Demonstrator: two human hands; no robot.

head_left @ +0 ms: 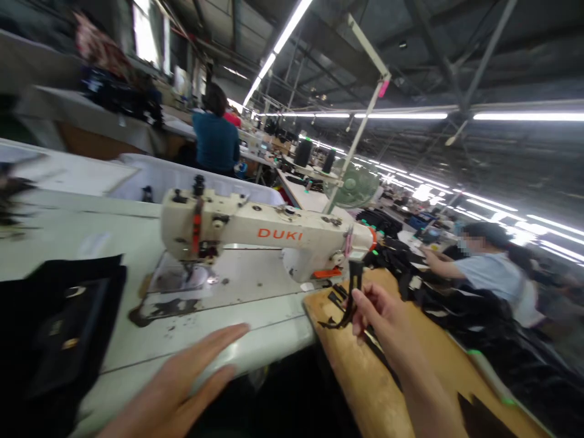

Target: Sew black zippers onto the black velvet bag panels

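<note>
A cream sewing machine (237, 228) marked DUKI stands across the middle of a pale green table (274, 322). My right hand (376, 310) pinches a dark strip (353, 292) between thumb and fingers, above a wooden board (337, 353) with more dark strips on it. My left hand (191, 377) hovers by the table's front edge, thumb and fingers apart, holding nothing. Black fabric pieces (100, 304) with gold-coloured metal parts lie at the left.
A white bin (205, 176) stands behind the machine. Black material (497, 334) is heaped on the right, where a person (493, 267) in light blue works. Another person (216, 137) sits farther back. A thread stand (356, 146) rises behind the machine.
</note>
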